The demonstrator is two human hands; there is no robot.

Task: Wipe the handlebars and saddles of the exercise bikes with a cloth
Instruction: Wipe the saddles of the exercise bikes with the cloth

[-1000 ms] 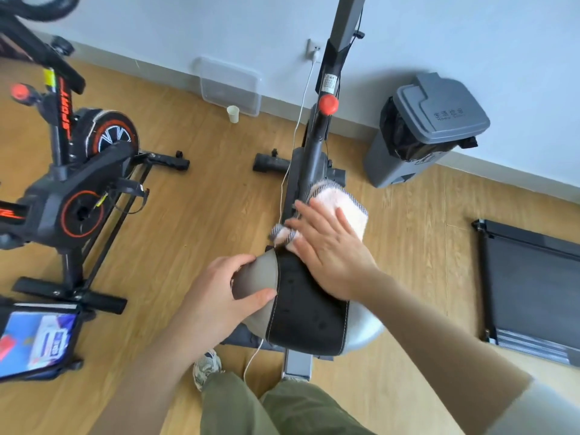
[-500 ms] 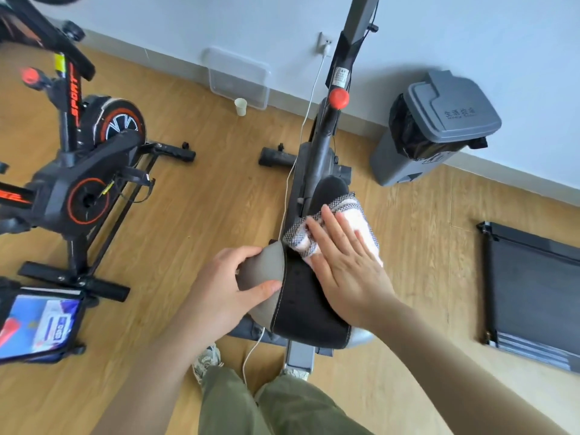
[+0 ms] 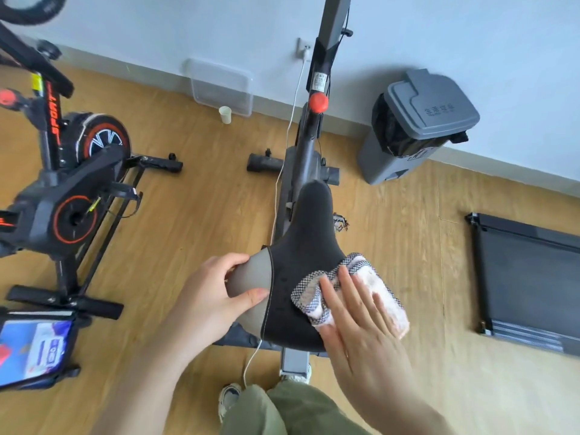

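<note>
Saddle point(image 3: 303, 246) of the grey bike point(image 3: 306, 158) sits centre frame, nose pointing up toward the wall. Left hand point(image 3: 213, 296) grips its grey left side, thumb and fingers curled around the edge. Right hand point(image 3: 361, 324) lies flat, fingers straight and spread, pressing a white cloth point(image 3: 354, 290) with checked trim on the saddle's right rear, lower centre-right. Black-and-orange bike point(image 3: 72, 183) at left. Grey bin point(image 3: 417, 124) upper right.

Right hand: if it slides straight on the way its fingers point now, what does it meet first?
Probably the black top of the saddle. The right hand lies flat on the cloth, fingers aimed roughly at the saddle's narrow nose; beyond the cloth's checked edge only saddle seems to follow.
</note>
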